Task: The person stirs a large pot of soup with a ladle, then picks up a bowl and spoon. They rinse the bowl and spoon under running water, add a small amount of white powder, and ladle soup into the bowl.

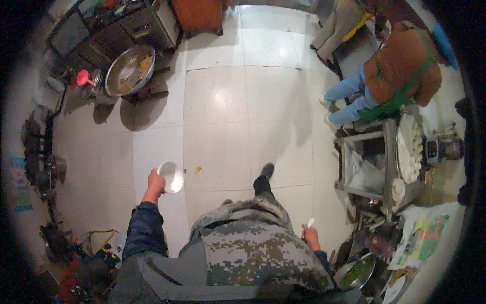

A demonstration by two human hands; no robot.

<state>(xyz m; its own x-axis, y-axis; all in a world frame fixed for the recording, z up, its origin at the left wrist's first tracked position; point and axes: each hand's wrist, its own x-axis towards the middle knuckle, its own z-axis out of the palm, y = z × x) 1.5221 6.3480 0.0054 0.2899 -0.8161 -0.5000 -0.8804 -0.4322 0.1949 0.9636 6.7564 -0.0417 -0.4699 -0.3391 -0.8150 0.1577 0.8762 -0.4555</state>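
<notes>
My left hand [155, 182] grips a white bowl [170, 177] by its side, out ahead of my body on the left. The bowl's mouth faces up and its inside looks pale; I cannot tell whether anything lies in it. Down by my right hip, my right hand [311, 236] is closed around a small white object [310, 222], perhaps a spoon. Only its tip shows above the fingers. Below me hangs a camouflage apron [262, 254], and one dark shoe [268, 170] is on the tiled floor [216, 152].
At the upper left stands a large metal basin [130, 71] of brownish food, beside a pink ladle [85, 78]. A person [402, 68] in a brown top bends at the right. Near them are a tray of pale dough pieces [408, 148] and a wooden frame stand [364, 163]. A bowl of greens [355, 273] sits lower right.
</notes>
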